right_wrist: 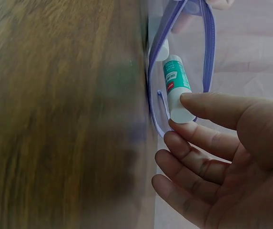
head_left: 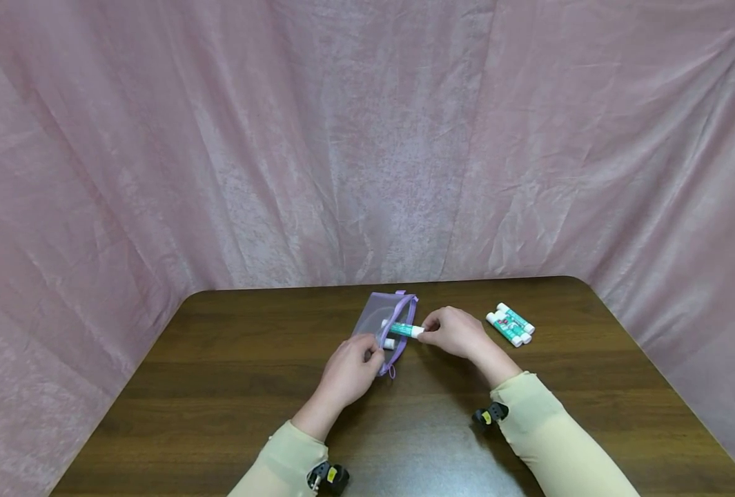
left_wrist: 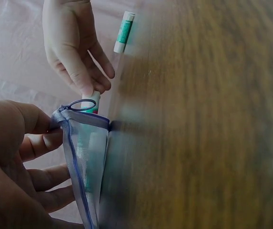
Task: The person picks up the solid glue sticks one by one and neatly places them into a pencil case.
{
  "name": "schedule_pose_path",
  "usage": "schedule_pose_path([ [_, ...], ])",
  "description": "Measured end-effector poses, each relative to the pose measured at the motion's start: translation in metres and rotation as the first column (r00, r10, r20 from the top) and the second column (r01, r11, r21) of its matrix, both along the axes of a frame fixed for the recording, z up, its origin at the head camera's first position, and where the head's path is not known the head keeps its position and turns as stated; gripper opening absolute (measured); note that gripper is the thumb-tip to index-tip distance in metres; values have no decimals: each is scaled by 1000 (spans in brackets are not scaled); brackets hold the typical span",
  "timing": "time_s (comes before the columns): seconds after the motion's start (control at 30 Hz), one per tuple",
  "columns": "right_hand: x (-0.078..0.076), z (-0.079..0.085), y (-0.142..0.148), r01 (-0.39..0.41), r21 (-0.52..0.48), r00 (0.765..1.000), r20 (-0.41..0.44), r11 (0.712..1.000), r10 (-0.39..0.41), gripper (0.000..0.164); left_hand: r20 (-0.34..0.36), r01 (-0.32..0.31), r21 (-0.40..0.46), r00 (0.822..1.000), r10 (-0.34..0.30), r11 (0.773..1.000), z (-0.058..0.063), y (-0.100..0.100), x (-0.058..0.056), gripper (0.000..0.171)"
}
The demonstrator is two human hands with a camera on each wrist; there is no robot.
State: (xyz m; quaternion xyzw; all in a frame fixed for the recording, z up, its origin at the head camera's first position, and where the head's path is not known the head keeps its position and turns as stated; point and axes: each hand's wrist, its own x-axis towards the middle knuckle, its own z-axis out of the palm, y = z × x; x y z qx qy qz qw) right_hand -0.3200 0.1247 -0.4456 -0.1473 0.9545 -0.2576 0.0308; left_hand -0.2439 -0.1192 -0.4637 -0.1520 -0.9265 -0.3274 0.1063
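Note:
A purple mesh zipper pouch (head_left: 370,314) lies on the table with its mouth held apart toward the right. My left hand (head_left: 351,369) pinches the pouch's near edge between thumb and fingers, close to the zipper pull (left_wrist: 81,105). With thumb and forefinger my right hand (head_left: 457,333) pinches the white end of a green-and-white glue stick (right_wrist: 176,78). The far end of that stick reaches into the pouch's mouth. Another glue stick (head_left: 390,344) sits inside the pouch, its white end showing by the opening.
Several more green-and-white glue sticks (head_left: 511,324) lie together on the wooden table (head_left: 249,359), right of my right hand. A pink curtain (head_left: 342,138) hangs behind the table's far edge.

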Motion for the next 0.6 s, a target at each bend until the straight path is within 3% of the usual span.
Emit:
schedule_pose_path([
  [0.6,-3,-4,-14,-27,-14,1000,3,1000,27,12,9,-2,0,1000,2,1000,2,1,1,25],
])
